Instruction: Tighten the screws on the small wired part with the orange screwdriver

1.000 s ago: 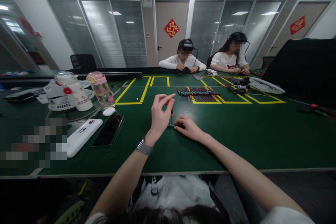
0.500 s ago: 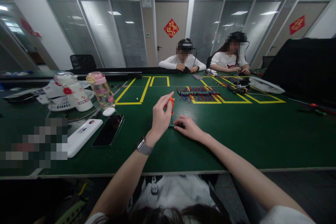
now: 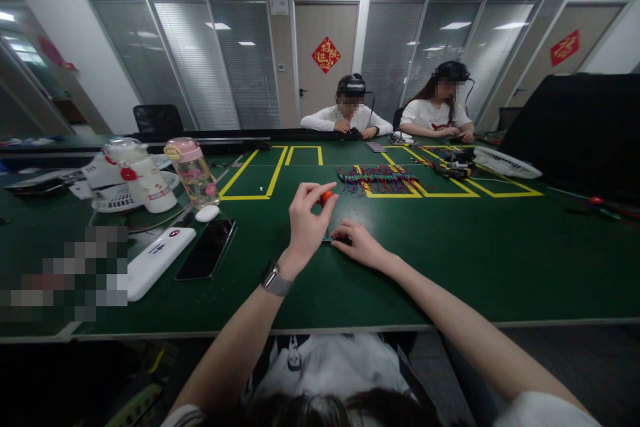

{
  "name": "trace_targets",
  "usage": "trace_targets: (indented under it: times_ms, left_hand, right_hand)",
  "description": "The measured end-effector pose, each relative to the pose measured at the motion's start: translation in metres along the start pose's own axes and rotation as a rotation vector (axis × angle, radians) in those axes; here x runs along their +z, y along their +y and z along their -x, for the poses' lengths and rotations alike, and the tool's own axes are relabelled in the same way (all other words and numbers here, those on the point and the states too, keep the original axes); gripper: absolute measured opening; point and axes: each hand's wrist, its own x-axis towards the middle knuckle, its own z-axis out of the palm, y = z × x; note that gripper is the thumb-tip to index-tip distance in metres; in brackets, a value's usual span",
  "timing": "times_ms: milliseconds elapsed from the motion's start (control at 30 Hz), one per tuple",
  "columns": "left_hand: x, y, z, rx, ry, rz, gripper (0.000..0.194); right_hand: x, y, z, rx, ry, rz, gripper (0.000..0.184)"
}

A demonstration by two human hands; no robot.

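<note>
My left hand (image 3: 307, 215), with a watch on its wrist, is closed around the orange handle of a screwdriver (image 3: 327, 196). Most of the handle is hidden behind the fingers. The thin shaft points down to a small green circuit board (image 3: 327, 239) on the table. Beside it, my right hand (image 3: 358, 242) rests on the tabletop with curled fingers gripping the board's right end. Part of the board is covered by those fingers. Beyond both hands lies a row of similar boards with red and blue wires (image 3: 380, 178).
At left are a black phone (image 3: 207, 249), a white power bank (image 3: 160, 263), a pink-lidded bottle (image 3: 193, 173) and a white bottle (image 3: 147, 177). Yellow tape (image 3: 245, 197) marks the green table (image 3: 450, 267). Two people sit across it. A white fan guard (image 3: 507, 163) lies at right.
My left fingers have shifted around the screwdriver handle, with the index finger stretched further right and the thumb apart from it. My right hand and the board have stayed in place.
</note>
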Motion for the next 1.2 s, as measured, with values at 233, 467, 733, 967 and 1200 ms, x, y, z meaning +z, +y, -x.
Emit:
trace_targets:
  times_ms: [233,467,733,967,1200]
  left_hand:
    - [-0.0009,0.0018,0.0001,-0.012,-0.073,0.076,0.029]
    - [-0.0011,-0.0007,-0.0009,-0.027,0.03,-0.044,0.02]
    - [-0.0011,-0.0003,-0.0008,-0.03,0.001,0.002,0.022]
    - [0.0009,-0.0037,-0.0006,-0.087,-0.127,0.171,0.032]
    - [0.0002,-0.004,-0.0016,-0.094,0.01,0.024,0.023]
  right_hand:
    - [0.0002,0.0002,0.0005,0.013,-0.002,0.005,0.008]
    - [0.0016,0.0029,0.0006,0.003,0.0,0.004,0.009]
    - [-0.0007,0.0003,0.0004,0.013,-0.008,0.01,0.008]
    - [0.0012,0.0025,0.0,0.008,-0.01,0.008,0.009]
    - [0.0011,0.0026,0.0005,0.009,-0.002,0.009,0.008]
